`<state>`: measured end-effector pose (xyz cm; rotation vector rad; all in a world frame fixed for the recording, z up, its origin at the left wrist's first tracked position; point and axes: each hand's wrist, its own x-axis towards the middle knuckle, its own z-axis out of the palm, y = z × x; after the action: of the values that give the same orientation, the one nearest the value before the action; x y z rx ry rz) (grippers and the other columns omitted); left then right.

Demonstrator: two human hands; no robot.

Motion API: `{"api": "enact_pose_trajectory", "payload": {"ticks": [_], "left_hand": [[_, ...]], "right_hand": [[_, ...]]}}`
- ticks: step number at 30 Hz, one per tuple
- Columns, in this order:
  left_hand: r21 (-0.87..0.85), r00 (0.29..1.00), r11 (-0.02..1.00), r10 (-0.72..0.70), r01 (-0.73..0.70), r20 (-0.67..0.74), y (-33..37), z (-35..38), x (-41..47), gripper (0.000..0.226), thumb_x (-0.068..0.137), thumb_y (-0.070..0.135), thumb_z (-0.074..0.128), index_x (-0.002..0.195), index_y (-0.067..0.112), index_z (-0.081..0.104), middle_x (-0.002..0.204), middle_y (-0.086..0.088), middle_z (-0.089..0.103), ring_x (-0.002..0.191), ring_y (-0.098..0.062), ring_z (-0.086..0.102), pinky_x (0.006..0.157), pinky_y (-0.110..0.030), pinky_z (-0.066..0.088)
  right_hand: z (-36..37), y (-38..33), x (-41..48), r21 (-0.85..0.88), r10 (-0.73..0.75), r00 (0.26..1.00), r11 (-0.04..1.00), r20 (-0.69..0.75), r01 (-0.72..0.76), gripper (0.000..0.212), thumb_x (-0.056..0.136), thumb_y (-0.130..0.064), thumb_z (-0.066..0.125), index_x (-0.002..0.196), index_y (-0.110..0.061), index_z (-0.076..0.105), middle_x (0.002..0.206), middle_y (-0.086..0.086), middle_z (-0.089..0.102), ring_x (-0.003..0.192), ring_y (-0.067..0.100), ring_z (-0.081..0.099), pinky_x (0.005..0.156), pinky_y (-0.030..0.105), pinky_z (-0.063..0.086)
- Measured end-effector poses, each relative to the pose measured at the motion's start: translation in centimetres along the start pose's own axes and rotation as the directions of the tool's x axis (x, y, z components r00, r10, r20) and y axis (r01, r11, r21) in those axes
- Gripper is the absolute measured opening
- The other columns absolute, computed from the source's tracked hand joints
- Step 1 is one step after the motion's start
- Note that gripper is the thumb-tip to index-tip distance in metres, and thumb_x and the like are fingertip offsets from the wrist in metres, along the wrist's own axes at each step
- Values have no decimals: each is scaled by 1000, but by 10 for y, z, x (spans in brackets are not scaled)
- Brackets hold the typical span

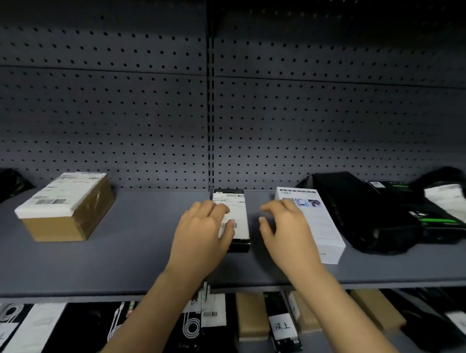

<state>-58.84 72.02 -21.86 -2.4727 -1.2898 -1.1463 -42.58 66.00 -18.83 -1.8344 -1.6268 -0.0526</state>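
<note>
Two bare forearms (147, 318) come up from the bottom edge, crossing over a lower row of packets (250, 317) (brown cartons, cable boxes, a few handwritten tags). Beyond them, on the grey shelf (134, 239), lies a small black box (237, 216) with a white shipping label across its top, its far end close to the pegboard wall (123, 119). On this black box rests the left hand (203, 228): its bent fingers touch the far part of the label and its thumb lies on the barcode near the front, while the palm covers the box's left edge, so I cannot tell whether it truly grips the box or only presses on it. Just right of the black box the right hand (285, 225) hovers with fingers loosely curled, holding nothing, partly in front of a white carton (322, 227) that lies alongside. Further right of the black box sit dark plastic bags (357, 207). Well to its left stands a brown parcel (64, 210) with a white label on top.
</note>
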Motion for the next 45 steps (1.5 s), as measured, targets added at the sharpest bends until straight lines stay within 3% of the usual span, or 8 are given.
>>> {"api": "enact_pose_trajectory", "payload": {"ticks": [9, 16, 23, 28, 32, 36, 41, 45], "left_hand": [[-188, 975, 973, 162, -132, 155, 66, 16, 16, 33, 93, 40, 46, 107, 16, 63, 96, -1, 60, 90, -23, 56, 78, -36, 49], [-273, 948, 961, 52, 37, 314, 102, 38, 10, 46, 97, 46, 48, 136, 21, 52, 137, 5, 51, 121, -18, 51, 94, -30, 45], [-261, 928, 929, -167, 261, 334, 128, 47, 4, 50, 95, 45, 54, 137, 18, 53, 149, 5, 44, 130, -13, 47, 106, -28, 39], [-274, 912, 888, -289, 369, 291, 144, 47, -3, 45, 95, 44, 52, 132, 18, 57, 133, 8, 56, 103, -8, 59, 93, -23, 45], [-331, 879, 826, -358, 456, 315, 157, 49, -9, 36, 96, 46, 50, 125, 26, 58, 103, 10, 68, 90, 2, 63, 83, -22, 51], [-341, 896, 835, -353, 432, 270, 166, 52, -16, 33, 98, 37, 50, 131, 31, 52, 115, 14, 63, 104, 0, 59, 93, -32, 50], [-372, 950, 874, -280, 313, 142, 176, 35, -9, 41, 102, 32, 42, 143, 36, 40, 146, 14, 39, 135, 2, 34, 108, -20, 34], [-224, 947, 930, -246, 291, 208, 174, 26, -4, 41, 100, 43, 41, 139, 31, 48, 152, 15, 31, 137, 4, 27, 95, 5, 15]], "right_hand": [[-61, 67, -32, -46, 154, 983, 986, -104, -160, 26, 88, -19, 65, 112, -10, 63, 108, 6, 56, 103, 26, 56, 81, 30, 43], [-70, 105, -40, 103, 278, 954, 952, 114, -289, 46, 91, -43, 62, 130, -19, 57, 116, 0, 53, 108, 15, 53, 82, 22, 36], [-68, 129, -34, 225, 86, 959, 963, 269, -149, 48, 88, -37, 67, 133, -27, 54, 120, -2, 57, 105, 10, 53, 81, 18, 37], [-66, 140, -28, 348, -42, 986, 938, 159, -16, 63, 92, -27, 63, 148, -19, 36, 140, -1, 45, 126, 12, 44, 95, 13, 31], [-72, 145, -22, 361, -156, 987, 923, 47, 129, 55, 93, -21, 63, 144, -17, 44, 144, -4, 39, 123, 2, 39, 94, 2, 23], [-72, 147, -17, 379, -231, 973, 899, -15, 219, 45, 89, -14, 68, 132, -15, 57, 136, -3, 45, 115, -3, 40, 91, -8, 18], [-66, 139, -20, 408, -278, 960, 871, -44, 271, 41, 88, -11, 68, 128, -14, 60, 129, -1, 50, 113, 6, 50, 99, 13, 38], [-65, 138, -24, 489, -167, 986, 860, 3, 144, 51, 86, -18, 72, 132, -18, 52, 125, -4, 53, 107, 8, 57, 95, 28, 51]]}}
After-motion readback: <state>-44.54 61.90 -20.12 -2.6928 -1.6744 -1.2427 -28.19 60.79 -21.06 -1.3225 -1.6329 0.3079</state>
